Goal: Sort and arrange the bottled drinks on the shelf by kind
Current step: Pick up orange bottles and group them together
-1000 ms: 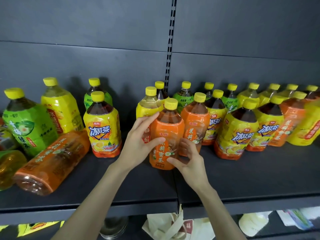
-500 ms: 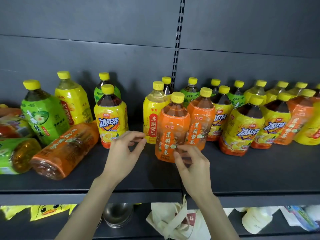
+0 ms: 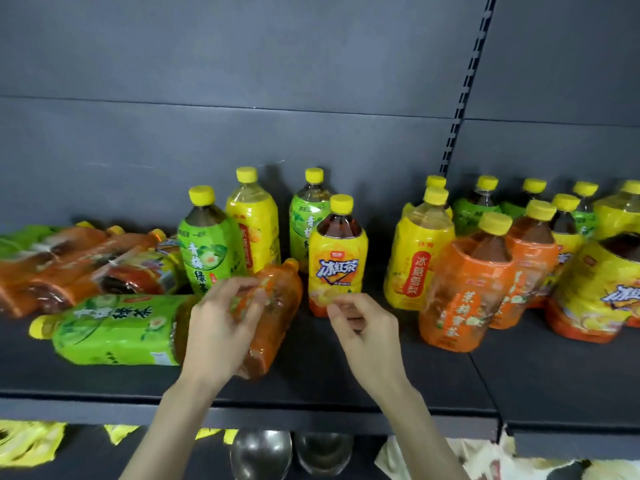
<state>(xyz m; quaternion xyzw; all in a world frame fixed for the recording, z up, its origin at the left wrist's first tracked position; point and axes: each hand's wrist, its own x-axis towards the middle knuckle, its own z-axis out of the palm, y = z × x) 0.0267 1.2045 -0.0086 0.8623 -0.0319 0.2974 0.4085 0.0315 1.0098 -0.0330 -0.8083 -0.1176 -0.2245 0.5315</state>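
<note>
Bottled drinks [image 3: 207, 251] with yellow caps crowd a dark grey metal shelf [image 3: 346, 375], some upright along the back wall, others toppled toward its left end. Near the front edge an orange-labelled plastic tea bottle [image 3: 280, 306] lies on its side, cap toward the back wall. The left hand [image 3: 221, 330] lies over it with fingers curved across the label, too blurred to tell whether they clamp it. Just beside it on the left lies a green-labelled plastic bottle [image 3: 114, 327], cap toward the left end. The right hand [image 3: 367, 330] hovers with fingers loosely curled, holding nothing, just in front of an upright yellow-labelled iced tea bottle [image 3: 337, 268]. Right of that stand a yellow-labelled pear drink bottle [image 3: 415, 268] and two upright orange-labelled bottles [image 3: 474, 292]. Under the shelf, two shiny metal bowls [image 3: 261, 455] show
</note>
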